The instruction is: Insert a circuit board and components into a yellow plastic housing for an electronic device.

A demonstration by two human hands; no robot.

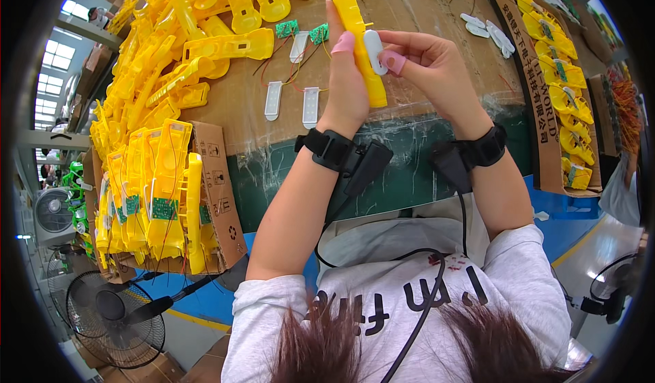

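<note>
At the frame's upper centre, the left hand (346,76) grasps a yellow plastic strip (359,38) over the counter (269,178); the right hand (431,68) pinches a white oval piece (374,50) at the strip's right edge. Yellow parts (205,49) lie heaped at upper left.

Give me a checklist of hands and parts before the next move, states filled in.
1. Left hand holding the long yellow part: ok.
2. Right hand gripping the white oval piece: ok, between thumb and fingers.
3. White oval piece fully seated on the long yellow part: cannot tell; its inner side is hidden.
4. Pink finger cover on each hand: ok.
5. Yellow heap neatly stacked: not ok, lying at odd angles.
</note>
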